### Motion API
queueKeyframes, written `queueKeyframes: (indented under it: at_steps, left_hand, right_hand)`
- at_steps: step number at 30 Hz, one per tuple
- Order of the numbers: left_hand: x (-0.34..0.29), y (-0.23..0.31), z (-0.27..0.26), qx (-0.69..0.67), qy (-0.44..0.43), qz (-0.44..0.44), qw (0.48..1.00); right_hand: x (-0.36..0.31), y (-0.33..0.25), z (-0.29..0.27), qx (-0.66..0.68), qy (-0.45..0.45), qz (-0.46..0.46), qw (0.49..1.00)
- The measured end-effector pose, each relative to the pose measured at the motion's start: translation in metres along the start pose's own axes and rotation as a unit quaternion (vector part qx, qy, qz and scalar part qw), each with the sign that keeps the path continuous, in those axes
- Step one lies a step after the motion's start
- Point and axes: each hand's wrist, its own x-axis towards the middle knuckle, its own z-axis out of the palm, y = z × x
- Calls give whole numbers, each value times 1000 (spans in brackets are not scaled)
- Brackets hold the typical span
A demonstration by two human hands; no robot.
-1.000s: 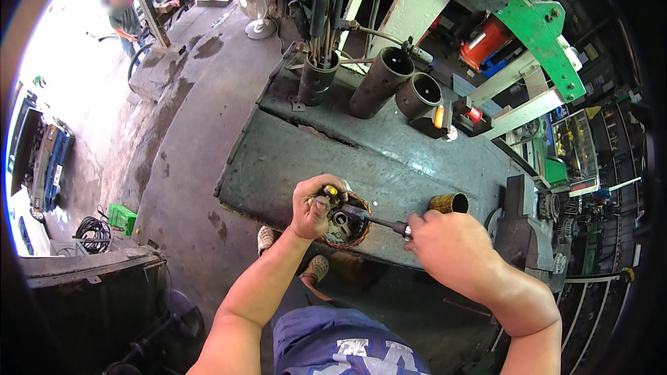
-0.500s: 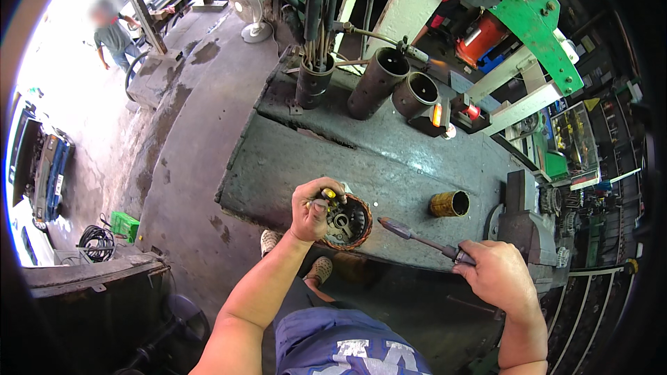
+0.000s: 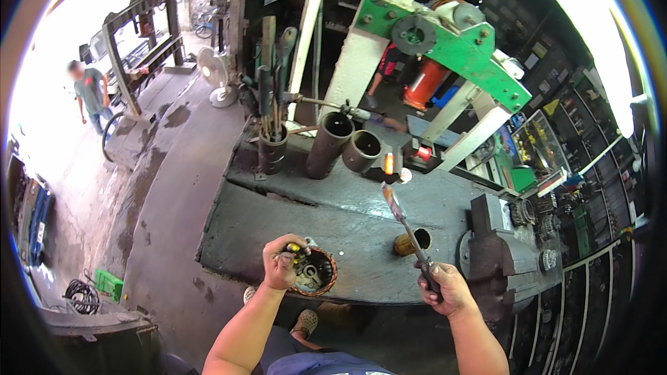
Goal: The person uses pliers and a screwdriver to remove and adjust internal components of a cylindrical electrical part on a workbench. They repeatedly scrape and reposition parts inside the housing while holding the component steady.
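Observation:
My right hand (image 3: 448,288) grips the dark handle of a soldering iron (image 3: 415,239), whose long shaft and pointed, copper-coloured head tilt up and away over the bench. At the bench's front edge my left hand (image 3: 280,264) is closed in a pinch around a small yellow-and-dark piece (image 3: 297,248); its exact kind is hidden by the fingers. Just beside and below that hand lies a round motor stator (image 3: 332,274) with a ring of copper-coloured windings. Loose metal parts (image 3: 310,275) show inside its opening. The iron's head is apart from the stator.
A yellow-brown cylinder (image 3: 403,244) lies behind the iron. Farther back on the bench (image 3: 243,219) stand dark metal tubes (image 3: 329,144), a can of tools (image 3: 272,151) and a gas torch (image 3: 356,111) with a flame. A vise (image 3: 493,243) sits right; two people are in the background.
My right hand has swung the soldering iron from pointing left near the stator to pointing up and away. My left hand keeps its pinch at the stator. The view has tilted upward.

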Motion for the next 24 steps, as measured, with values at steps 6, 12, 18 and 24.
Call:
queueKeyframes:
  at_steps: [6, 12, 18, 24]
  left_hand:
    - [0, 2, 2, -2, 12, 4, 1000]
    - [0, -3, 0, -37, 17, -2, 999]
    - [-2, -4, -1, -27, 4, 2, 1000]
    - [-1, 0, 5, -9, -3, 7, 1000]
  right_hand:
    - [-6, -10, -50, 46, -69, -36, 996]
    - [-50, -78, -72, -308, 161, 25, 937]
    - [-57, -115, -56, -654, 276, 52, 702]
    - [12, -121, -57, -764, 209, 97, 603]
